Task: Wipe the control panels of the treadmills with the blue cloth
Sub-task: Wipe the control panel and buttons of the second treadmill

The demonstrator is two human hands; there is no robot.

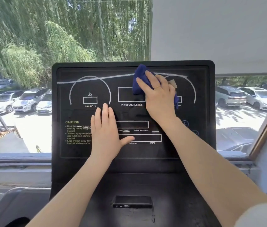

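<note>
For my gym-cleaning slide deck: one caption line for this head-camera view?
Right hand presses a blue cloth on the treadmill control panel while the left hand rests flat.

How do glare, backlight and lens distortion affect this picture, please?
Head view: bright daylight through the window backlights the dark treadmill control panel; a pale reflection streaks its top; wide-angle distortion bends the frame edges; the right hand on the blue cloth looks sharp.
</note>
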